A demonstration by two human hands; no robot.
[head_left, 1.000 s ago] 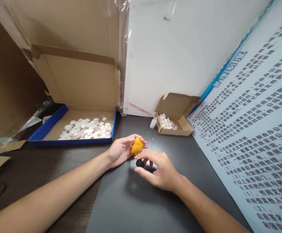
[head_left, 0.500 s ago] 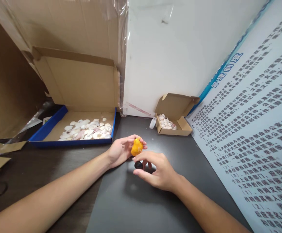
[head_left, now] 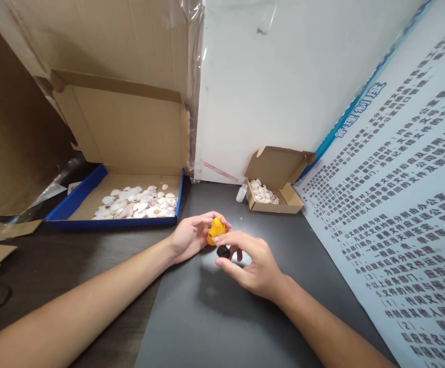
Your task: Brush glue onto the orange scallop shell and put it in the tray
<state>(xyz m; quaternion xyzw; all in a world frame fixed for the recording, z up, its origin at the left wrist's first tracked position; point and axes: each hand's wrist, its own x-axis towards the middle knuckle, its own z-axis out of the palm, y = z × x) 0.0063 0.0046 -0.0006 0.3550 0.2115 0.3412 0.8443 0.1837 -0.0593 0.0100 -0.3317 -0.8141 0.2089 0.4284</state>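
Observation:
Above the dark mat, my left hand (head_left: 192,236) holds a small yellow-orange lumpy piece (head_left: 215,230) between thumb and fingers; its exact kind I cannot make out. Just to the right, my right hand (head_left: 253,260) has thumb and fingers closed round a small round black piece (head_left: 223,251). The black piece is close below the yellow one, and my right index fingertip reaches the yellow piece's lower edge. I cannot tell whether it touches.
A blue-edged cardboard box (head_left: 111,223) with many seashells (head_left: 138,203) stands at the back left. At the back right is a smaller open box (head_left: 276,207), also holding shells, with a small white bottle (head_left: 241,193) beside it. A printed poster (head_left: 410,204) borders the right side.
My right hand has shifted slightly up and right with the black piece, and its index fingertip now overlaps the yellow piece. My left hand has hardly moved.

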